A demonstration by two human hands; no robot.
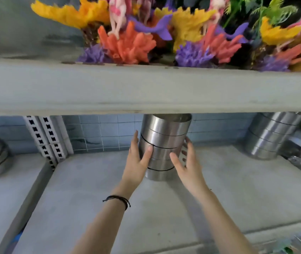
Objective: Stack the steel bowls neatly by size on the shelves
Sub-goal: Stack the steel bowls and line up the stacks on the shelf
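Three bowl stacks (269, 136) on shelf (228, 189). Left hand (137, 160) flat against middle stack (164, 142); right hand (186, 162) spread open beside it.

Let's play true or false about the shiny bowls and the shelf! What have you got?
1. The middle bowl stack stands between the left hand and the right hand. True.
2. The black bracelet is on the right wrist. False: it is on the left wrist.
3. Colourful toy corals sit on the upper shelf. True.
4. There is only one bowl stack. False: another stack stands to the right.
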